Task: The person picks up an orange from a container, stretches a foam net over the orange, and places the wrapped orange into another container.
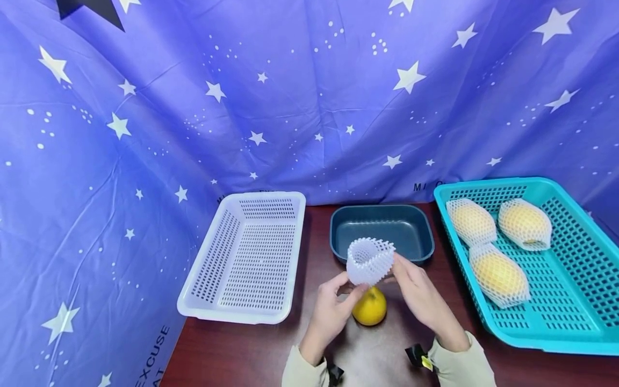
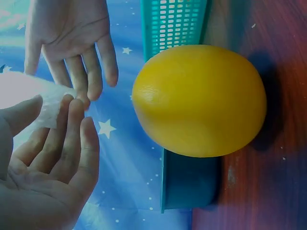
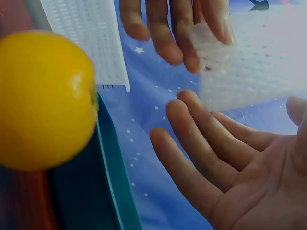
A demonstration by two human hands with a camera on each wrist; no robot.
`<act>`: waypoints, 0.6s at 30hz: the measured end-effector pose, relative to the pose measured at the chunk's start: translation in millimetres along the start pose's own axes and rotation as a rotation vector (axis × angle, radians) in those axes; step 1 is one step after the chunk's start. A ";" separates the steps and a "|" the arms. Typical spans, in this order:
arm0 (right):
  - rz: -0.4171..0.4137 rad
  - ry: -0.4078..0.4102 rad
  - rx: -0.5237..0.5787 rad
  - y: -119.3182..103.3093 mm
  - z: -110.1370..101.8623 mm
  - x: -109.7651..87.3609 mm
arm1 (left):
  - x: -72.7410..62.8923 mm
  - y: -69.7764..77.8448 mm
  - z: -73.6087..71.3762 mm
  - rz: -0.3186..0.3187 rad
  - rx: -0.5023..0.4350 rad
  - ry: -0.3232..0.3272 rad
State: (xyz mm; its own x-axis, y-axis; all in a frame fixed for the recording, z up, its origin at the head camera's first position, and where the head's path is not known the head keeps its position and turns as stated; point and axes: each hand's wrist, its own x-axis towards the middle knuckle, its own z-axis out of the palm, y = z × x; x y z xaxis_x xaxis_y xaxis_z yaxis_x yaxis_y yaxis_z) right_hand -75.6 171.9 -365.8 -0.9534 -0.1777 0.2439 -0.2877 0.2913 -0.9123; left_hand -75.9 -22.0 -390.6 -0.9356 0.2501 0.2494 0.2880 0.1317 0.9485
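A white foam fruit net (image 1: pixel 369 262) is raised over the table, its wide mouth spread. Thumb and fingers of the left hand (image 1: pixel 332 306) pinch its lower edge. The right hand (image 1: pixel 422 294) is at the net's right side; in the right wrist view its fingers (image 3: pixel 206 143) are extended and lie close to the net (image 3: pixel 249 62). Below the net, between the hands, a smooth yellow round fruit (image 1: pixel 369 307) rests on the table without a wrap. It appears large in the left wrist view, apart from both hands.
At left stands a white perforated basket (image 1: pixel 292 258). Behind the hands is a dark blue-green tray (image 1: pixel 382 211). On the right, a teal basket (image 1: pixel 556 317) holds three yellow fruits (image 1: pixel 500 275) in foam nets. A blue star-patterned cloth (image 1: pixel 290 97) hangs behind the table.
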 end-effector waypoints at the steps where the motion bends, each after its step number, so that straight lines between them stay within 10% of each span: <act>1: 0.002 -0.017 0.003 1.6 1.3 -0.3 | -0.8 -0.9 -0.1 0.002 0.014 -0.010; 18: 0.024 0.025 0.071 3.8 5.6 1.7 | -5.4 2.9 0.1 0.018 0.058 -0.075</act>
State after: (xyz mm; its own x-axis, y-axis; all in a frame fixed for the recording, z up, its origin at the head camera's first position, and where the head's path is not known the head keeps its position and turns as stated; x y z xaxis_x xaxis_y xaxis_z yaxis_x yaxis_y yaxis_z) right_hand -77.8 167.5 -370.7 -0.9620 -0.1482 0.2292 -0.2588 0.2276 -0.9388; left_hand -70.0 -22.9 -389.2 -0.9129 0.3238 0.2484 0.3175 0.1811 0.9308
